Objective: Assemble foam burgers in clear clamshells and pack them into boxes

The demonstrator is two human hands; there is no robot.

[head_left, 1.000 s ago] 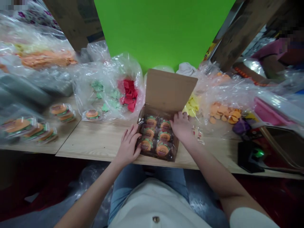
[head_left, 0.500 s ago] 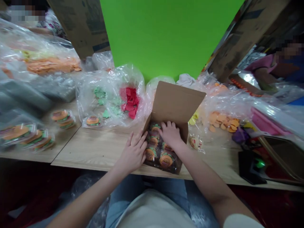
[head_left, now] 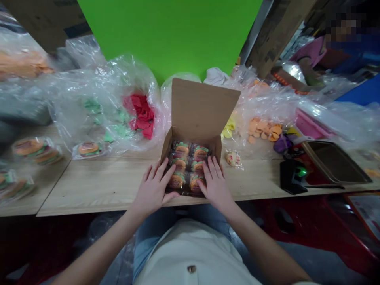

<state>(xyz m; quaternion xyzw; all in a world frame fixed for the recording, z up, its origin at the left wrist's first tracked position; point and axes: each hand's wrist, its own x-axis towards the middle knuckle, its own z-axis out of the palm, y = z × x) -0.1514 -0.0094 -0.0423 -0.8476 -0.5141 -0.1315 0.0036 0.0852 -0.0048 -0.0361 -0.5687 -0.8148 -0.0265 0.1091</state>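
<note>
Head view: cellophane-wrapped burger-shaped sweets (head_left: 188,168) are held in an open brown cardboard box (head_left: 197,107) on a pale wooden table (head_left: 89,186). They are covered, ungripped, by the spread left hand (head_left: 152,186) and right hand (head_left: 216,184); they could be crushed by excess pressure.

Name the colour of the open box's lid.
Plain brown cardboard lid, best seen in the head view.

An off-white shirt (head_left: 190,249) covers the torso – plain cloth, with one round metal button (head_left: 191,269) low at the near edge. Blue denim jeans (head_left: 151,225) show beyond it. The left hand (head_left: 152,186) and right hand (head_left: 216,184) are bare, and so are both forearms – the left forearm (head_left: 101,245) and right forearm (head_left: 261,245).
</note>
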